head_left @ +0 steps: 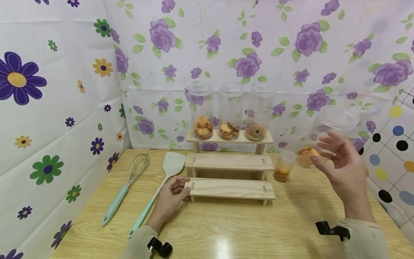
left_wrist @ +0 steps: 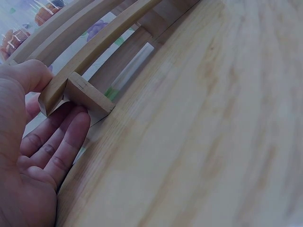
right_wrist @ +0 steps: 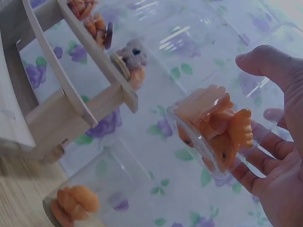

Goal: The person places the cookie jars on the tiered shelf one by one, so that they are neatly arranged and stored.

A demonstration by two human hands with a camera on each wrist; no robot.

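Note:
My right hand [head_left: 344, 169] holds a clear plastic jar [head_left: 336, 118], tilted in the air right of the wooden tiered rack [head_left: 229, 162]. Orange and tan cookies [right_wrist: 218, 127] lie at the jar's bottom, as the right wrist view shows. With thumb above and fingers below, my left hand [head_left: 173, 194] grips the left end of the rack's lowest step [head_left: 229, 187]. Three tall clear jars with cookies, a left one [head_left: 202, 108], a middle one [head_left: 231, 108] and a right one [head_left: 261, 108], stand on the top step.
A smaller-looking clear jar [head_left: 284, 165] with orange cookies stands on the table [head_left: 226, 226] just right of the rack. Left of the rack lie a whisk [head_left: 126, 189] and a pale spatula [head_left: 174, 163]. Flowered cloth [head_left: 210, 46] hangs behind.

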